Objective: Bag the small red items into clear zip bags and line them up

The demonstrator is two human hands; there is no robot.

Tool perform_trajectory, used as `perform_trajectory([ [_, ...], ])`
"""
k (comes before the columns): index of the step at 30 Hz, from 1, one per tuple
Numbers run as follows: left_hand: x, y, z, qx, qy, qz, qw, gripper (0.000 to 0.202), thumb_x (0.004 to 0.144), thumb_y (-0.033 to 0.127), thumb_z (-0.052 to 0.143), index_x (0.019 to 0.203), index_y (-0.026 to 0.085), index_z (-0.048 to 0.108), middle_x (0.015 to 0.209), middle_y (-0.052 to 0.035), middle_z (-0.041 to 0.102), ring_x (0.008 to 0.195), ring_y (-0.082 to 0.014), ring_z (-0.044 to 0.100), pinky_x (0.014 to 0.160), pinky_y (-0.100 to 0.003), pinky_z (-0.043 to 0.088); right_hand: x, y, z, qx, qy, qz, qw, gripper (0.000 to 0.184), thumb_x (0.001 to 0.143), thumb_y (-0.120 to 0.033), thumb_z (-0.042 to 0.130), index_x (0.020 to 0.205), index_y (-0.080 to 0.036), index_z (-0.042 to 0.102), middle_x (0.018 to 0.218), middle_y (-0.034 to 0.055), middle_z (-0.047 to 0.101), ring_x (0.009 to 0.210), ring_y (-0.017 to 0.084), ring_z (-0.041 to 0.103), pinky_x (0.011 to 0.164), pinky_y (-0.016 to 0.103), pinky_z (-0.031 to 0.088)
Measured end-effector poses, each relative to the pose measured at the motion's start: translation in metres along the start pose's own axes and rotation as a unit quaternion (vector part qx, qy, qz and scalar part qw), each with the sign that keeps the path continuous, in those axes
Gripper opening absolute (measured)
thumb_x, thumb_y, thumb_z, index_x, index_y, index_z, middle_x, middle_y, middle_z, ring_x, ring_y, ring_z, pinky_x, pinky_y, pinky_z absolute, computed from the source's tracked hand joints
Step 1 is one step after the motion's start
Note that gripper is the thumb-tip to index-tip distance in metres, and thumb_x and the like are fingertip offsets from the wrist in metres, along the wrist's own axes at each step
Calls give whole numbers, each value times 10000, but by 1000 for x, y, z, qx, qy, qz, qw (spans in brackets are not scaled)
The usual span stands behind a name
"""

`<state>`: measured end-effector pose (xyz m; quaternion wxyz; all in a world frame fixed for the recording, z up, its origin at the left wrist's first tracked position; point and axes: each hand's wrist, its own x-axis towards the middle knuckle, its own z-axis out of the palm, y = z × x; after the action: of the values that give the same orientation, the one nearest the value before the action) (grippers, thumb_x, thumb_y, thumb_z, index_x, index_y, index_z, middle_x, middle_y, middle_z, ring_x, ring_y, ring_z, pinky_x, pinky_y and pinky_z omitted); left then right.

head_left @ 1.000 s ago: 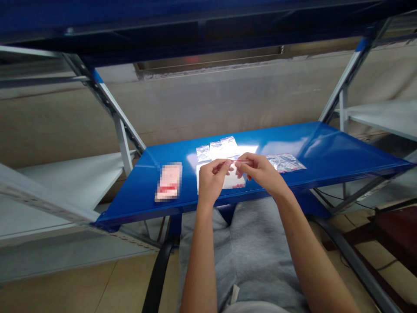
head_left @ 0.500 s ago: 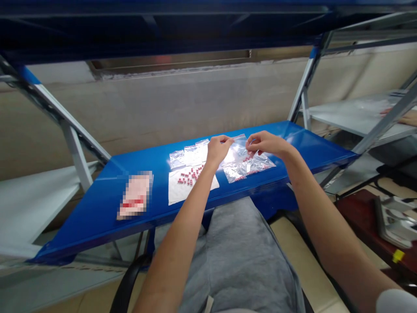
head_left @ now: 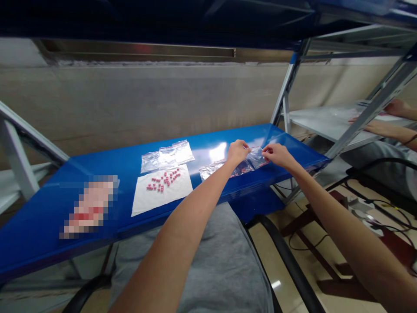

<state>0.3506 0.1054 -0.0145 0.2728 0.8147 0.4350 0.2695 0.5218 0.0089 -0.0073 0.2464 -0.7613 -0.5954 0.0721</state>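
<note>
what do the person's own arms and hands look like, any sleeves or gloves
Both the left hand and right hand are ungloved. The left forearm and right forearm are bare, with no sleeve, watch or bracelet visible. The fingers are too small to tell about rings.

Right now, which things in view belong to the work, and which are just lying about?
Seemingly in use:
- clear bag held by left hand and right hand
- neighbouring bags
- red pieces
- white sheet
- bags behind sheet

Seemingly lying about:
- pixelated item
- pale equipment, right
</note>
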Motion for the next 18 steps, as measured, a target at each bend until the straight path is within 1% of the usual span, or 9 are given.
perform_trajectory([
  [3,0,0,5,47,-3,12,999,162,858,243,734,1005,228,798,1140,-84,775,1060,-229,687,943,-324,522,2,1,8,-60,-10,-4,998,206,895,-210,622,1005,-128,775,826,84,795,808,214,743,800,278,504],
  [6,-3,2,9,64,-8,17,998,187,839,182,711,1001,223,797,1144,-100,763,1109,-257,660,984,-359,503,0,0,13,-106,-17,-9,994,240,926,-216,612,1083,-116,764,893,102,804,863,223,745,832,275,496],
  [9,-6,5,10,89,3,13,996,236,827,178,706,1044,208,795,1202,-132,714,1200,-296,602,1018,-400,487,-4,-2,14,-147,-23,-7,989,248,945,-236,598,1091,-125,765,978,132,804,933,247,744,873,292,494],
  [11,-8,4,8,101,14,19,995,282,829,205,706,1099,209,790,1252,-145,669,1236,-310,570,1031,-414,482,-8,-3,13,-178,-20,22,984,259,951,-249,578,1074,-129,772,1027,170,796,972,283,741,871,321,503],
  [13,-10,-1,0,95,19,38,995,297,840,239,700,1122,221,791,1248,-142,653,1234,-308,563,1039,-415,477,-10,-6,10,-208,-11,60,976,280,949,-268,565,1074,-133,776,1058,206,784,986,323,739,843,356,515],
  [15,-12,-10,-14,75,22,61,995,274,847,251,691,1096,225,802,1186,-136,668,1214,-302,569,1051,-411,468,-8,-10,8,-223,5,77,972,295,937,-290,573,1088,-143,779,1078,218,777,987,346,737,820,375,518],
  [16,-13,-16,-24,67,27,66,995,259,847,245,687,1075,221,808,1147,-133,680,1196,-297,578,1056,-408,465,-7,-15,9,-220,15,69,973,296,931,-296,579,1087,-148,781,1078,214,777,988,346,736,815,374,517],
  [18,-20,-30,-50,56,45,58,996,233,832,215,690,1029,198,814,1075,-127,703,1151,-288,603,1055,-396,465,-2,-28,12,-203,31,28,978,280,923,-284,583,1061,-153,789,1052,195,785,982,330,733,820,360,511],
])
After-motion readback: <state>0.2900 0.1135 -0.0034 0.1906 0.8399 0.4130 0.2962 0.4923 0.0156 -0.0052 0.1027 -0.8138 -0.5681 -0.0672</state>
